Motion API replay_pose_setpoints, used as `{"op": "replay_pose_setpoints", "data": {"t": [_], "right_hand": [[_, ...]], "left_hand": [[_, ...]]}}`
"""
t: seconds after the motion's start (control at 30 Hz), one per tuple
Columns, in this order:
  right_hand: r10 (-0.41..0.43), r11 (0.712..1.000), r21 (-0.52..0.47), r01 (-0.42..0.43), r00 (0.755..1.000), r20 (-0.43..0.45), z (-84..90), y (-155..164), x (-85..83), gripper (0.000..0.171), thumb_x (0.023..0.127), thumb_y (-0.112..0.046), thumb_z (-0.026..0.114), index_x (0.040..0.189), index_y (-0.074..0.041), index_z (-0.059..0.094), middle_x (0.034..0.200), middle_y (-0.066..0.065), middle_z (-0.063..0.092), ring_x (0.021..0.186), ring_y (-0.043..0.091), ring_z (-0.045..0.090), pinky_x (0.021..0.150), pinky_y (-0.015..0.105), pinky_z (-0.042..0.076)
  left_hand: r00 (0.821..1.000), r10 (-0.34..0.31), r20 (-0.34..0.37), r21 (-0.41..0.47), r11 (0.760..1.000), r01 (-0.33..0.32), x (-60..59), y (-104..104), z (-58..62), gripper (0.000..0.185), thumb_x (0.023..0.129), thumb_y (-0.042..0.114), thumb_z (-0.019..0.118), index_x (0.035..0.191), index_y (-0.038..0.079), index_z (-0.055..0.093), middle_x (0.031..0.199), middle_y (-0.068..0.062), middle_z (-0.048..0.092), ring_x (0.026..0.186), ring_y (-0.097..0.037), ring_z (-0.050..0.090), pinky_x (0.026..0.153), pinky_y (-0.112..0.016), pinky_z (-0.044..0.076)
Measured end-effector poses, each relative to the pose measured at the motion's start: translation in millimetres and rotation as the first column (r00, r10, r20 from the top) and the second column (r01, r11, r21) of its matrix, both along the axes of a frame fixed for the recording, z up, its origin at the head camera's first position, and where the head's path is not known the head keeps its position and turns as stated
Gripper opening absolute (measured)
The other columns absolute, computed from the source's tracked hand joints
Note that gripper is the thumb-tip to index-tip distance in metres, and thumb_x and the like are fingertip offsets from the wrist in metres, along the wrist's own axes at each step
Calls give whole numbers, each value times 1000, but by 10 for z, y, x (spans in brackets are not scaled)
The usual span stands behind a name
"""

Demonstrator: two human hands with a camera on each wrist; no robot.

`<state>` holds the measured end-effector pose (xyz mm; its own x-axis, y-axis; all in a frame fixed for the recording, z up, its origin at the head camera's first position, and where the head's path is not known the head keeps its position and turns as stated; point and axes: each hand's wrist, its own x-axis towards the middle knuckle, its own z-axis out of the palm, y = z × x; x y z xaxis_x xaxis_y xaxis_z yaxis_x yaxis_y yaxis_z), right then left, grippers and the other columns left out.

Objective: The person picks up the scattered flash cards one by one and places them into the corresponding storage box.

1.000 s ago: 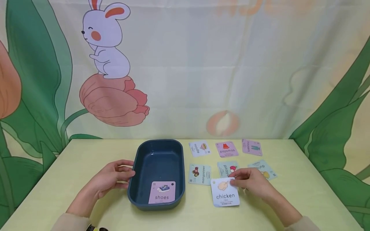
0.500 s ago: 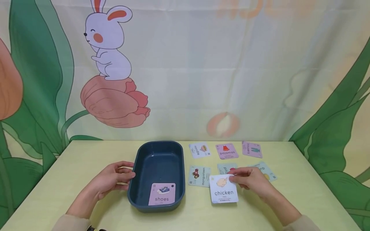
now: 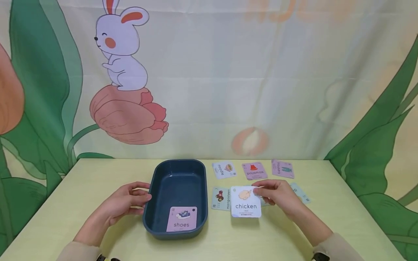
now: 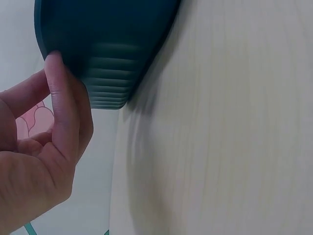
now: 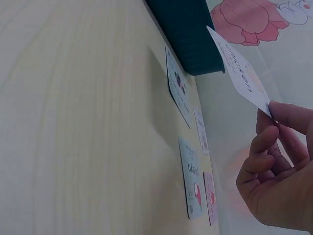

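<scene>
In the head view my right hand (image 3: 280, 195) pinches a chicken flashcard (image 3: 245, 206) by its upper right corner. The right wrist view shows that card tilted and raised above the table, held between thumb and fingers. My left hand (image 3: 125, 201) touches the left side of a dark blue plastic bin (image 3: 177, 186), fingers loosely bent, with fingertips at the rim in the left wrist view. Inside the bin, at its near end, lies a pink shoes card (image 3: 181, 219). The chicken card and right hand partly cover the mangosteen card (image 3: 220, 198) and the cards behind them.
Right of the bin, noodle (image 3: 224, 169), pajamas (image 3: 254, 170) and trousers (image 3: 282, 169) cards form a back row. A pitaya card (image 5: 191, 176) and a partly hidden green card (image 3: 301, 193) lie in front. A printed curtain (image 3: 202, 79) hangs behind the table (image 3: 107, 170).
My right hand has lifted the chicken card and carried it slightly left, toward the bin, and away from me. My left hand stays at the bin's side.
</scene>
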<state>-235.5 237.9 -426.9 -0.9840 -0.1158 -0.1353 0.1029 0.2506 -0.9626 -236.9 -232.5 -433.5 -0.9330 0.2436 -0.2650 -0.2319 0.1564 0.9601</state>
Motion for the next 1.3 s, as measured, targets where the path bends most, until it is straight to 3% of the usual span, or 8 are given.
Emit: {"op": "replay_pose_setpoints", "data": {"t": [0.4, 0.93, 1.2, 1.3], "right_hand": [[38, 999, -21, -38, 999, -8, 120, -170, -68, 24, 93, -9, 74, 113, 4, 67, 81, 7, 67, 66, 17, 49, 56, 24, 32], [138, 990, -6, -138, 990, 2, 202, -431, -127, 25, 93, -13, 76, 109, 4, 67, 85, 9, 68, 64, 16, 47, 56, 25, 31], [151, 987, 53, -150, 988, -11, 275, -680, -173, 23, 91, -16, 79, 106, -2, 70, 73, 6, 65, 61, 16, 48, 53, 24, 29], [153, 985, 77, -152, 988, -3, 286, -793, -182, 22, 90, -16, 80, 106, -4, 72, 75, 5, 68, 60, 16, 49, 54, 24, 30]], "left_hand": [[999, 21, 27, -27, 999, -20, -64, 11, 35, 54, 101, 11, 67, 145, -4, 39, 116, -18, 60, 89, -24, 67, 75, -35, 60], [999, 10, 49, -5, 1000, -10, -57, -7, 8, 55, 100, 11, 67, 145, -4, 38, 111, -14, 60, 87, -23, 67, 75, -34, 61], [999, 10, 50, 3, 1000, -10, -26, -7, 9, 55, 101, 11, 67, 145, -5, 38, 112, -14, 60, 88, -22, 67, 75, -34, 61], [999, 5, 49, 12, 1000, -5, -23, -13, -2, 55, 101, 11, 66, 145, -5, 37, 112, -14, 60, 88, -22, 68, 75, -34, 61]]}}
